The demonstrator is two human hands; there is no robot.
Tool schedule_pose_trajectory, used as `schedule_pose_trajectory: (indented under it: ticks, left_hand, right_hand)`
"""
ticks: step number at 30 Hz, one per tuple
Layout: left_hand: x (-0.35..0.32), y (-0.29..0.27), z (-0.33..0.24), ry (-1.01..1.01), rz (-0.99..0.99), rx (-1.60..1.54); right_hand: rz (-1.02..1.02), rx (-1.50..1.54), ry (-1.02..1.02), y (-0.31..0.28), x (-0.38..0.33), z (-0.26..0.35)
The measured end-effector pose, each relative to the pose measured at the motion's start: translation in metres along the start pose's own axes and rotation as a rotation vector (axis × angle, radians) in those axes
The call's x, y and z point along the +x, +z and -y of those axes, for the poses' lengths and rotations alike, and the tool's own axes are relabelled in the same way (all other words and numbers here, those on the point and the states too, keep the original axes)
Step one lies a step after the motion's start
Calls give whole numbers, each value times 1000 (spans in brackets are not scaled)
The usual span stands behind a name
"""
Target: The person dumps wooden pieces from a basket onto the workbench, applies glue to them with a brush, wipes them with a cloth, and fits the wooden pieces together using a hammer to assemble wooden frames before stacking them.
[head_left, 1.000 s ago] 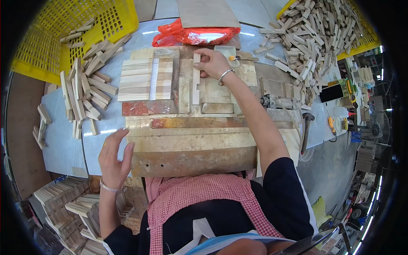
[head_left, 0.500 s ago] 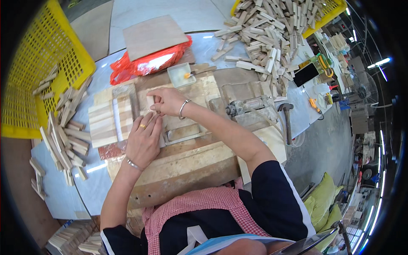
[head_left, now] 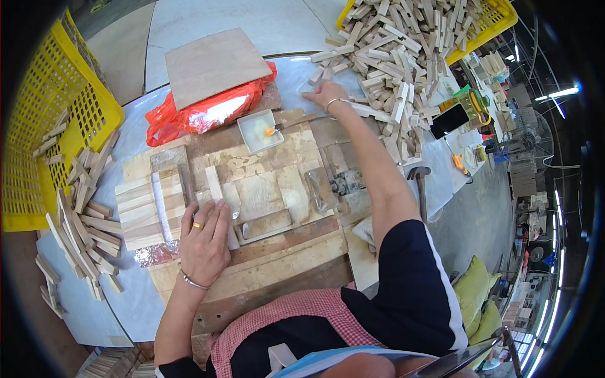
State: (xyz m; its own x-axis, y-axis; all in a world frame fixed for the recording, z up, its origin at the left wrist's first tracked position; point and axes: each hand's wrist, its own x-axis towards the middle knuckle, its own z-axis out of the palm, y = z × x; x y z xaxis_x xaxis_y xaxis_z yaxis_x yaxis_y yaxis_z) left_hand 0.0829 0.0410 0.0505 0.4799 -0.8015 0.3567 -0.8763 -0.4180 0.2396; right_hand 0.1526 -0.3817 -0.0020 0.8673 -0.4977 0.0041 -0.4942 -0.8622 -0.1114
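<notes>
Worktable and work board, with wood heaped to either side

Beyond the pale table I make out a dim, cluttered workshop on my right. A yellow mesh basket stands at the left, and a large heap of strips fills the far right. Nearer in, a red plastic bag and a small square dish sit beyond and upon the board.

I have my left hand laid over a slim wooden strip on the board. That strip's long axis runs away from me, leaning slightly left, its far end showing past the fingertips. The thumb is hidden, so I can't tell whether this grip is closed or merely resting.

My right hand is well apart, stretched to the heap's near-left edge, thumb and fingers parted. Just beyond its fingertips lies a loose strip, slanting away to the right. The right hand is clearly the nearer one.
</notes>
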Motion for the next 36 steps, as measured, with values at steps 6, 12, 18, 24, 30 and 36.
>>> schedule_pose_trajectory:
  ticks: [6, 12, 18, 24, 30, 36]
  left_hand:
    - [-2, 1, 1, -6, -15, 7]
    - [-4, -1, 9, -20, 20, 9]
    - [-4, 1, 7, 9, 3, 51]
    - [-8, 3, 4, 10, -30, 11]
    - [-10, 1, 5, 13, -20, 38]
    - [-10, 6, 8, 10, -38, -3]
  right_hand:
    - [113, 690, 256, -83, -80, -11]
    - [88, 666, -333, -82, -193, 38]
    - [-103, 288, -765, -58, -231, 62]
    - [1, 322, -840, -51, -234, 64]
    - [96, 293, -876, -52, -224, 68]
    - [139, 288, -927, -55, -217, 67]
